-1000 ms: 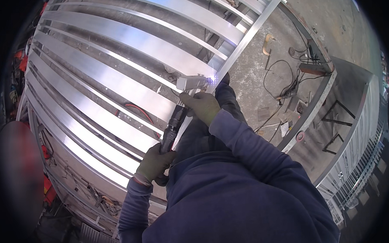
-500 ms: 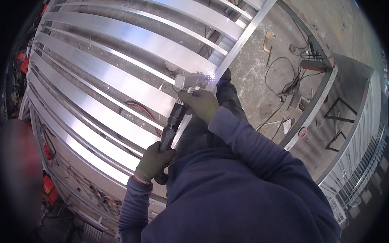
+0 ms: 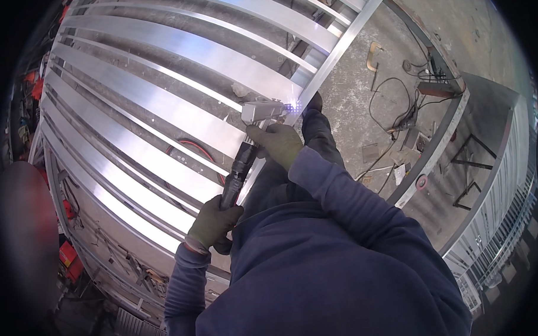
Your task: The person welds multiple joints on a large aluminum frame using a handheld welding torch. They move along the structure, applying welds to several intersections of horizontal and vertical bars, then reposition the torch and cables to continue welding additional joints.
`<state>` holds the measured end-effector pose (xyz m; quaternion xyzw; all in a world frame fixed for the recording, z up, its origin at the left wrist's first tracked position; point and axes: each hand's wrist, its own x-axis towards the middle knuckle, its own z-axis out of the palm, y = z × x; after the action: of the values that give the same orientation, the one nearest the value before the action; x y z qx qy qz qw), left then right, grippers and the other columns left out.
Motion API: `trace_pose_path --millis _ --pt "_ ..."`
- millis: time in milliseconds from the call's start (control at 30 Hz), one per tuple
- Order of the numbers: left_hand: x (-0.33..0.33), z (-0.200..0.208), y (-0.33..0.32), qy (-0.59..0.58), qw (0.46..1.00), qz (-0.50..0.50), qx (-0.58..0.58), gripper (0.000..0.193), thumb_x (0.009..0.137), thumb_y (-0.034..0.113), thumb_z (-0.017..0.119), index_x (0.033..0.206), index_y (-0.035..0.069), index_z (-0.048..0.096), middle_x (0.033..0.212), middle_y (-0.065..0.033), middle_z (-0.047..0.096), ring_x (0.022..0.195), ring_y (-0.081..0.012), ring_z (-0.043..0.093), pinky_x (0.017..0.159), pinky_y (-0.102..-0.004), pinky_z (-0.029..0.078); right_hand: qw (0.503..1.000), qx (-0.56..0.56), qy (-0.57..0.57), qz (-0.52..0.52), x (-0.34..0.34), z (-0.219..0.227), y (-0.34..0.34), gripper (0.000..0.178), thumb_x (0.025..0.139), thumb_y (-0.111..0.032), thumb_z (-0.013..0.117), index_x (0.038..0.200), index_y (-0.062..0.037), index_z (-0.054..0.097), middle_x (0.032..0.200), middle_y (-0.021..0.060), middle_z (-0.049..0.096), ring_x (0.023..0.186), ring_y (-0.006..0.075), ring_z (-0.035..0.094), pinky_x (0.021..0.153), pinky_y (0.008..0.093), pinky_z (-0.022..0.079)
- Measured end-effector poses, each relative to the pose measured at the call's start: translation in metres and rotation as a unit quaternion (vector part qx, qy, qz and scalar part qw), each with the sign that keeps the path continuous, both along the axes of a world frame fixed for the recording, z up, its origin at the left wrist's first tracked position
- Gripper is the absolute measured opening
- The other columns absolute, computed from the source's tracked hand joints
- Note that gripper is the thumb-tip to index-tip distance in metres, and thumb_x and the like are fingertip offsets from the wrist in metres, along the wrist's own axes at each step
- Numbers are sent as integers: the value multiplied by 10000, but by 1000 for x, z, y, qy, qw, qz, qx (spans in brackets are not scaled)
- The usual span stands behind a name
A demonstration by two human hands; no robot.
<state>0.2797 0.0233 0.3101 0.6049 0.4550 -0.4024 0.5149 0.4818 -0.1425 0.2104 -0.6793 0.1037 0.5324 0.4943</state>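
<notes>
My left hand (image 3: 213, 224), in a green work glove, is wrapped round the rear of the black handle of a welding gun (image 3: 238, 172). My right hand (image 3: 280, 145), gloved alike, is closed at the front of the gun, just below its boxy grey head (image 3: 258, 112). A violet-white glow shines at the nozzle tip, where a slat meets the edge rail (image 3: 343, 50) of a slatted metal panel (image 3: 154, 92). The fingertips of my right hand are partly hidden.
My leg (image 3: 316, 128) is beside the edge rail. On the concrete floor to the right lie black cables (image 3: 392, 127) and a yellowish C-clamp (image 3: 372, 56). A steel frame (image 3: 440, 144) stands beyond them, with another slatted panel (image 3: 490, 219) at far right. Red equipment (image 3: 69, 259) is at far left.
The panel and floor have shifted slightly in the picture, and the nozzle's glow sits a little farther along the edge rail, toward me. Both hands keep their grip on the welding gun.
</notes>
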Motion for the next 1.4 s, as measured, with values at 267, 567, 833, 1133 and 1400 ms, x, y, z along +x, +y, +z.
trace_pose_path --millis 267,567,833,1133,1400 --pt "-5 6 -2 -1 1000 8 1 385 944 296 827 1159 -4 718 862 -41 697 763 -156 666 697 -347 561 1000 4 -2 8 -5 6 0 642 1007 -562 768 1147 64 793 957 143 822 810 186 804 713 343 620" --pt "-21 18 -7 -3 1000 -6 27 410 942 321 826 1153 -16 726 831 -61 704 723 -165 676 661 -353 562 999 10 24 -21 -18 30 -1 659 987 -533 818 1156 103 784 955 138 818 808 192 799 743 332 634" --pt "-64 48 -33 2 994 96 51 333 951 281 854 1080 11 705 809 -21 661 700 -127 632 628 -329 527 995 68 53 58 -48 27 6 567 1018 -523 806 1162 25 823 935 104 811 778 161 764 727 328 614" --pt "-78 62 -79 65 984 144 80 377 964 320 866 1121 7 727 862 -48 695 767 -157 677 699 -358 556 976 73 153 135 -55 22 1 442 1072 -454 796 1195 -30 809 1026 35 799 795 119 717 693 284 570" --pt "-89 42 -68 41 990 114 74 351 964 292 851 1115 2 725 839 -47 697 763 -152 672 711 -358 552 985 68 132 91 -63 11 -2 530 1043 -490 810 1140 31 805 974 96 805 795 159 739 732 310 619"
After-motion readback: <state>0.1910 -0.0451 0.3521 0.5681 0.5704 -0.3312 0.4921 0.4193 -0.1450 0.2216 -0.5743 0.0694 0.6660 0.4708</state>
